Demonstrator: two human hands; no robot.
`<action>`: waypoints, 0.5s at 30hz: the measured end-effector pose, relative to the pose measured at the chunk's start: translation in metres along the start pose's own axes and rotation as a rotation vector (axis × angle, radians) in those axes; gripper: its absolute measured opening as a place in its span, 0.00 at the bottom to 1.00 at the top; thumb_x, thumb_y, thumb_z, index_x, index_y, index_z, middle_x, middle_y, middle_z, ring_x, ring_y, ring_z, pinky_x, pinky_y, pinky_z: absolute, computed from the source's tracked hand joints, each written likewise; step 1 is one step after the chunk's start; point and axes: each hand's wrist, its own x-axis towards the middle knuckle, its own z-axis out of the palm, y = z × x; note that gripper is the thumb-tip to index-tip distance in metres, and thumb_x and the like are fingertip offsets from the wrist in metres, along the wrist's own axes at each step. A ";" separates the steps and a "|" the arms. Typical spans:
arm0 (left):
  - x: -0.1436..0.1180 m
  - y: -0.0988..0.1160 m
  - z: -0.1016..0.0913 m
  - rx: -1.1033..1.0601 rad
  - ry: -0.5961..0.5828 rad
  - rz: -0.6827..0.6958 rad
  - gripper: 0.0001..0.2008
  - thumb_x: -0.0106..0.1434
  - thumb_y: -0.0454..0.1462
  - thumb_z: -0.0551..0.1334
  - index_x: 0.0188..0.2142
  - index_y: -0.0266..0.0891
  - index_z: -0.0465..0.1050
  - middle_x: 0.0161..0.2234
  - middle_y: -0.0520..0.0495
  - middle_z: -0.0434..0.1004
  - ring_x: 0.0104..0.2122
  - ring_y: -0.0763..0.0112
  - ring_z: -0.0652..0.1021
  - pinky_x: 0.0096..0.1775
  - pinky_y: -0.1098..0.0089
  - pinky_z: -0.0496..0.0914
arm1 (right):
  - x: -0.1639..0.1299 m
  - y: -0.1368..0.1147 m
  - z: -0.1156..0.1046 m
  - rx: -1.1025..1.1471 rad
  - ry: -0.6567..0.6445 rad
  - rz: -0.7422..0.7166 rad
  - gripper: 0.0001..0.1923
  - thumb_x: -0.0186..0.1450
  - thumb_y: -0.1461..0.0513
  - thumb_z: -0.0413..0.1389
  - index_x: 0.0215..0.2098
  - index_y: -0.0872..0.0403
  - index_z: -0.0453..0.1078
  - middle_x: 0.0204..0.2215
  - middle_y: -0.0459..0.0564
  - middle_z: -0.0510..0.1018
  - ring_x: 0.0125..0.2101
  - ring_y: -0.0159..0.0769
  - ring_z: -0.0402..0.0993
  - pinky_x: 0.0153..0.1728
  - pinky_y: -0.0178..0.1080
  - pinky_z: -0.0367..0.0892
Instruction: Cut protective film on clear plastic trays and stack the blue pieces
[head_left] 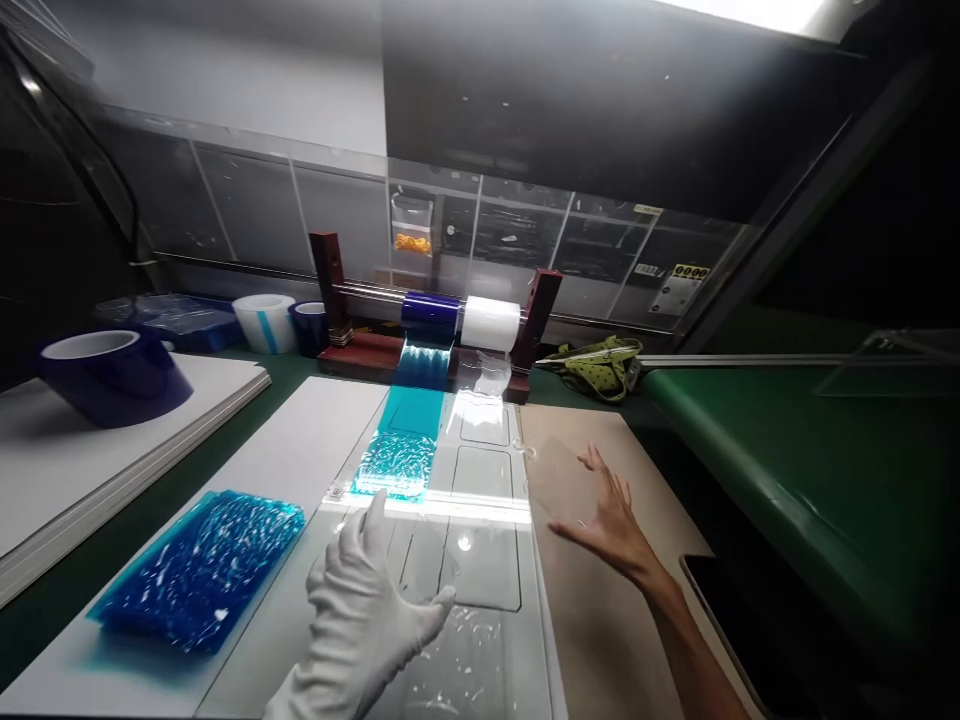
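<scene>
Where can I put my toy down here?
Bare room: the brown board right of the clear panel, and the green table farther right. Crowded: film rolls on the stand, blue film pile, both hands.

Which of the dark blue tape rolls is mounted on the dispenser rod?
The dark blue roll beside the white roll on the rod. The other blue rolls stand at left, off the rod.

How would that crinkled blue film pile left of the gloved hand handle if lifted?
The blue film pile looks thin and wrinkled, so probably floppy and very light. Its glossy highlights suggest slick sheets that may slide apart. The gloved left hand hovers beside it, not touching.
</scene>
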 end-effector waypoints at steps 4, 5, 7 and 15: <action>-0.010 -0.004 0.014 -0.081 -0.030 -0.013 0.58 0.39 0.59 0.61 0.64 0.29 0.48 0.56 0.27 0.60 0.54 0.35 0.66 0.49 0.43 0.66 | 0.042 0.045 0.023 -0.037 -0.020 0.138 0.63 0.52 0.44 0.61 0.69 0.51 0.23 0.61 0.64 0.60 0.62 0.60 0.53 0.57 0.70 0.36; -0.014 -0.005 0.016 -0.109 -0.035 0.004 0.57 0.40 0.58 0.61 0.63 0.29 0.48 0.55 0.28 0.60 0.54 0.35 0.66 0.50 0.43 0.66 | 0.051 0.053 0.030 -0.039 -0.042 0.143 0.63 0.52 0.45 0.62 0.69 0.50 0.24 0.61 0.63 0.60 0.62 0.59 0.54 0.57 0.70 0.37; -0.022 -0.008 0.017 -0.169 -0.040 0.033 0.56 0.42 0.58 0.61 0.63 0.29 0.47 0.55 0.29 0.60 0.54 0.35 0.66 0.51 0.42 0.65 | 0.065 0.064 0.041 -0.047 -0.090 0.148 0.62 0.51 0.46 0.62 0.69 0.49 0.26 0.61 0.62 0.60 0.62 0.57 0.54 0.58 0.68 0.37; -0.032 -0.020 0.003 -0.432 -0.152 0.170 0.52 0.48 0.53 0.64 0.66 0.41 0.39 0.60 0.37 0.60 0.58 0.44 0.66 0.56 0.45 0.66 | 0.026 0.075 0.019 -0.149 -0.106 0.211 0.28 0.61 0.49 0.54 0.56 0.53 0.62 0.57 0.60 0.66 0.59 0.52 0.59 0.55 0.56 0.52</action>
